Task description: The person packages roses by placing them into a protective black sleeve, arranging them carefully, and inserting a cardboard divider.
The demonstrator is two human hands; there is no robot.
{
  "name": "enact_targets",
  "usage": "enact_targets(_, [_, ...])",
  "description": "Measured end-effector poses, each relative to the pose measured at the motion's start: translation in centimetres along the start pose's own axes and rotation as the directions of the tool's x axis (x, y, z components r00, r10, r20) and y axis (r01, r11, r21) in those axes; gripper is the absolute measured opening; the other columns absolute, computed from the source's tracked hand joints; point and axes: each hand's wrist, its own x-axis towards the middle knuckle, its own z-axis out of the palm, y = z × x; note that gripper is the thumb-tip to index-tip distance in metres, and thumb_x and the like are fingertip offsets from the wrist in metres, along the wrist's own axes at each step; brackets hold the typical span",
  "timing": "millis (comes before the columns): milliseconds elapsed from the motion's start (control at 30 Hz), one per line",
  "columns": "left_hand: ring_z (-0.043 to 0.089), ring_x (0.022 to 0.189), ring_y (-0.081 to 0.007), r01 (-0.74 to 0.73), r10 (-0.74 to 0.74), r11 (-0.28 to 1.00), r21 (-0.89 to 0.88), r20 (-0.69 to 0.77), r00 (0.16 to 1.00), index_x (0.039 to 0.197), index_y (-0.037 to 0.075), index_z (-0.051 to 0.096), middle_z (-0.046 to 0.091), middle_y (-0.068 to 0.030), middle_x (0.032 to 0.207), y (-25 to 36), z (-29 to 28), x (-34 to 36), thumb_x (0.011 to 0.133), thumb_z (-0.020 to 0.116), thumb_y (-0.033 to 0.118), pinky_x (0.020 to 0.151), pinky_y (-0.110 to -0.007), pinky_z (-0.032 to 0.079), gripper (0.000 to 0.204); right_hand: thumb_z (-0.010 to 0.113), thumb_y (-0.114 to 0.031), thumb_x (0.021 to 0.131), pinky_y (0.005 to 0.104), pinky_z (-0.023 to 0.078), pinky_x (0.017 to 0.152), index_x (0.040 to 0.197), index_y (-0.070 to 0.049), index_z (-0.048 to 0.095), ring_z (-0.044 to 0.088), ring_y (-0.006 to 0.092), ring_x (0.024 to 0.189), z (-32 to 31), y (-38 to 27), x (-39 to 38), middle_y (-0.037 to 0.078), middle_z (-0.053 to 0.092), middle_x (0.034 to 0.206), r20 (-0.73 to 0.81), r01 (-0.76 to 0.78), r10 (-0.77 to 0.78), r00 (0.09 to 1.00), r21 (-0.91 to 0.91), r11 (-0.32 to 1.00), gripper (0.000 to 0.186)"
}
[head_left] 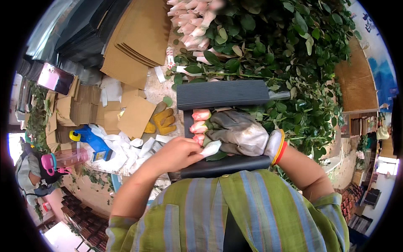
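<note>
Three pink rose heads point(198, 127) lie in a column on a black tray-like rest point(188, 119), their leafy stems running right. My left hand point(181, 154), bare, is closed at the lowest rose, pinching a white netting sleeve point(211, 148) between thumb and fingers. Whether a bloom sits inside that sleeve is hidden. My right hand point(241, 133), in a soiled grey-white work glove with a yellow and red cuff, curls over the stems just behind the heads. Its fingertips are partly hidden among leaves. A ribbed dark-grey block point(222, 93) lies just beyond the roses.
Leafy rose stems point(289, 46) pile up at the far right, with pink netted heads point(195, 21) beside them. Cardboard sheets point(136, 33), yellow gloves point(163, 119), white sleeves point(126, 153), a blue bottle point(94, 143) and a phone point(56, 78) lie leftward.
</note>
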Motion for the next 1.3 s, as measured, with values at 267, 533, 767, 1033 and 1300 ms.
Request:
enact_targets(267, [0.065,0.101,-0.0318,0.474,-0.424,0.839,0.268,-0.224,0.878,0.116,0.005,0.068,0.068,-0.0158,0.110,-1.1,-8.2,-7.8,0.080,0.077,0.020,0.089,-0.037,0.051,0.040,0.070,-0.019,0.077,0.0470,0.038,0.109,0.122,-0.013,0.066,0.046,0.0416,0.130,1.1,1.2,-0.6,0.019,0.047,0.142,0.022,-0.033,0.035,0.999,-0.082,0.996,0.045])
enact_targets(533, [0.058,0.110,-0.0280,0.075,-0.076,0.997,-0.019,-0.395,0.915,0.118,0.008,0.067,0.062,-0.0101,0.119,-2.8,3.5,0.7,0.067,0.085,0.010,0.095,-0.037,0.047,0.054,0.066,-0.014,0.075,0.0457,0.049,0.096,0.108,-0.009,0.067,0.058,0.0366,0.116,-2.8,-2.2,-1.6,0.017,0.059,0.125,0.069,0.027,-0.008,0.998,-0.287,0.957,0.034])
enact_targets(767, [0.057,0.104,-0.0303,-0.038,0.041,0.999,0.017,-0.338,0.940,0.116,0.006,0.066,0.061,-0.0105,0.113,-3.6,2.6,1.3,0.065,0.085,0.012,0.091,-0.038,0.047,0.054,0.069,-0.014,0.074,0.0424,0.053,0.085,0.100,-0.008,0.068,0.066,0.0299,0.099,-2.9,-2.5,0.9,0.012,0.065,0.115,0.118,-0.283,0.324,0.939,-0.273,0.920,0.028])
enact_targets(1033, [0.049,0.106,-0.0341,0.026,0.097,0.963,0.270,-0.433,0.896,0.108,0.006,0.069,0.047,-0.0189,0.125,-5.6,4.3,0.4,0.060,0.090,0.029,0.089,-0.042,0.044,0.057,0.066,-0.016,0.078,0.0467,0.051,0.083,0.125,-0.010,0.062,0.064,0.0385,0.094,1.9,1.7,0.8,0.017,0.065,0.100,-0.114,-0.092,0.074,0.991,-0.166,0.982,0.048])
enact_targets(1300, [0.051,0.120,-0.0386,-0.175,0.228,0.969,0.175,-0.351,0.908,0.098,0.008,0.069,0.051,-0.0205,0.136,-5.6,2.3,2.2,0.062,0.089,0.030,0.100,-0.046,0.042,0.047,0.066,-0.017,0.078,0.0474,0.050,0.084,0.110,-0.008,0.065,0.063,0.0382,0.096,1.3,1.4,0.6,0.017,0.064,0.105,-0.062,-0.076,0.064,0.996,-0.207,0.975,0.033])
